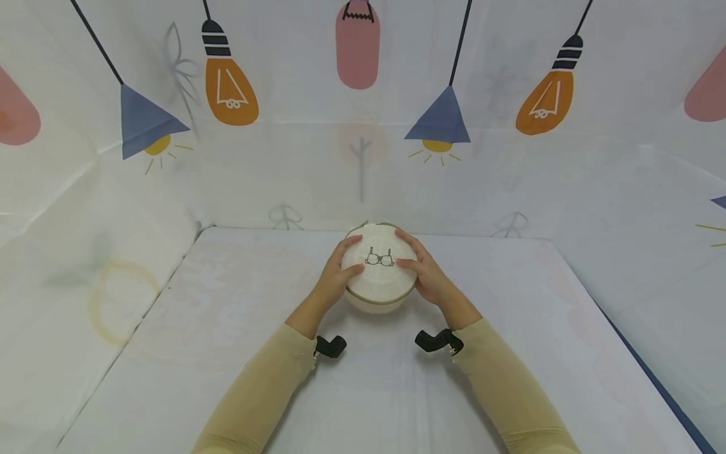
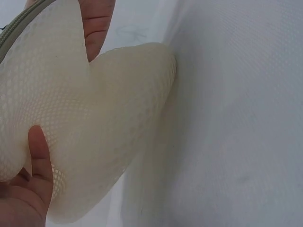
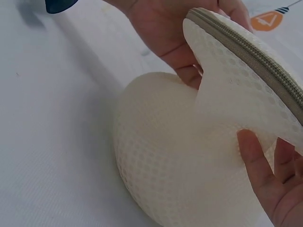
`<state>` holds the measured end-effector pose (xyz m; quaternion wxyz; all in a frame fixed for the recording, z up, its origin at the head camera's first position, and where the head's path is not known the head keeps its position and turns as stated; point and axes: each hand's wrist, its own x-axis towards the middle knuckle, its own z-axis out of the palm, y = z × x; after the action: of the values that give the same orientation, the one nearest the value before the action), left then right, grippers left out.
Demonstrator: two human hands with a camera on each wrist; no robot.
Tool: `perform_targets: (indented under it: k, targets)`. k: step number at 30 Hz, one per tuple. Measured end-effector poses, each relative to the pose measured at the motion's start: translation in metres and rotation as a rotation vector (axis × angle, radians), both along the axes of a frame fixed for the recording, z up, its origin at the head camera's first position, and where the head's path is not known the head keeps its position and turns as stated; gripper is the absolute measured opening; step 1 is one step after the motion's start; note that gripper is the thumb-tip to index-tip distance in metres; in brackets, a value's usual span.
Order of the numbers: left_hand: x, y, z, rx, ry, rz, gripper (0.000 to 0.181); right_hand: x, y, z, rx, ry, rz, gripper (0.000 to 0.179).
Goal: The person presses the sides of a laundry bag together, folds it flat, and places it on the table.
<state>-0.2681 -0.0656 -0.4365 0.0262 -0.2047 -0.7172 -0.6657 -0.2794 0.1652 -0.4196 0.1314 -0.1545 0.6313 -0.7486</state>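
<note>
A round white mesh laundry bag (image 1: 379,287) stands tilted on the table between my hands, with a small dark drawing of a bra on its face. My left hand (image 1: 336,275) grips its left side, thumb on the front face. On the other side my right hand (image 1: 431,275) holds it the same way, thumb near the drawing. A zip (image 3: 255,51) with beige tape runs round the rim. In the left wrist view the bag's mesh body (image 2: 109,118) bulges and folds under my fingers. The fingers behind the bag are partly hidden.
The table (image 1: 227,378) has a white cover. A white cloth (image 1: 238,170) printed with lamps and bulbs hangs behind it and along both sides. A black wrist camera (image 1: 331,346) sits on the left sleeve, another camera (image 1: 435,340) on the right.
</note>
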Motion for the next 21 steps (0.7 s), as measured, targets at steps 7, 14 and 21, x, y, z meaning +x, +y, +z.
perform_targets:
  k: [7, 14, 21]
  targets:
    - [0.002, -0.002, 0.005, -0.006, -0.05, -0.026, 0.061, -0.001, 0.0, -0.002, -0.007, 0.013, 0.004, 0.071]
    - [0.006, -0.002, 0.008, 0.039, -0.086, -0.06, 0.064, -0.003, 0.004, -0.006, -0.054, 0.021, 0.029, 0.069]
    - [0.0, -0.001, -0.001, 0.094, -0.076, -0.056, 0.059, -0.004, 0.006, -0.006, -0.069, 0.011, 0.034, 0.067]
